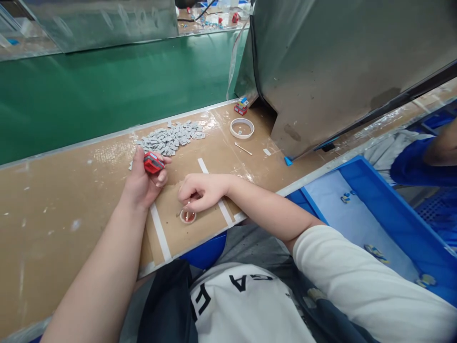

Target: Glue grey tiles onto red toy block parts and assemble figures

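Note:
My left hand (144, 178) is closed round a small red toy car part (153, 163) with dark and grey areas, held up over the table. Lower and to the right, my right hand (202, 192) pinches a thin white cotton swab (188, 214), mostly hidden by the fingers. Its lower end dips into a small round cup (183, 221) with reddish contents. The cup stands on a brown sheet (174, 238) between white tape strips. Just beyond my left hand lies a spread pile of small grey flat pieces (171, 138).
A white tape ring (233, 134), another cotton swab (243, 149) and a red, blue and yellow toy (241, 106) lie farther back. A metal housing (339, 81) rises at right. A blue tray (403, 214) holds several small parts, with a co-worker's arm (442, 145) beyond.

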Tool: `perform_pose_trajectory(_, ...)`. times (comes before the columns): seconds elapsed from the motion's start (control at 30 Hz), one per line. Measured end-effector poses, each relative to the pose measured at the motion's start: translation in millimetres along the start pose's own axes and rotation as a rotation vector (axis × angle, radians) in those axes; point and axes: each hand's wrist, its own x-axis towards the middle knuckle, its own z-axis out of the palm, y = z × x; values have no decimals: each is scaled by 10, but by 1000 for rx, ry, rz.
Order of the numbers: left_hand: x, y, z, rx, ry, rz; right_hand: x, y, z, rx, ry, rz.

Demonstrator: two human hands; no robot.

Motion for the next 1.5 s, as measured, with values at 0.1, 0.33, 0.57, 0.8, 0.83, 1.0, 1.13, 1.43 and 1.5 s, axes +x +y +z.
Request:
perform_pose_trajectory(0.1, -7, 36, 11, -64, -28, -66, -6, -2, 4, 23, 14, 3)
perform_pose_trajectory(0.33, 5, 5, 12, -16, -29, -36, -42, 17, -45, 21, 59, 32)
perform_pose_trajectory(0.57, -39, 31, -42, -31, -121, -75, -93, 65, -137, -18, 426, -77)
perform_pose_trajectory(0.8, -45, 17, 12, 30, -125, -90, -69, 20, -74, 46, 62, 23)
perform_pose_trajectory(0.83, -36, 8, 15, 48, -104, -75, -59, 21, -57, 58, 30, 35)
perform_pose_trajectory(1.0, -6, 20, -34, 52, -50, -108, -53, 24, -46, 44, 21, 34)
perform_pose_trajectory(1.13, -1, 26, -105, 128, -107, -221, -83, 71, -85, -67, 322, -55)
perform_pose_trajectory(1.43, 37, 18, -85, 345, -249, -343, -5, 240, -62, -376, 951, -93)
perform_pose_trajectory(1.5, 44, 25, -76, 387, -284, -355, 0, 230, -62, -430, 942, -58)
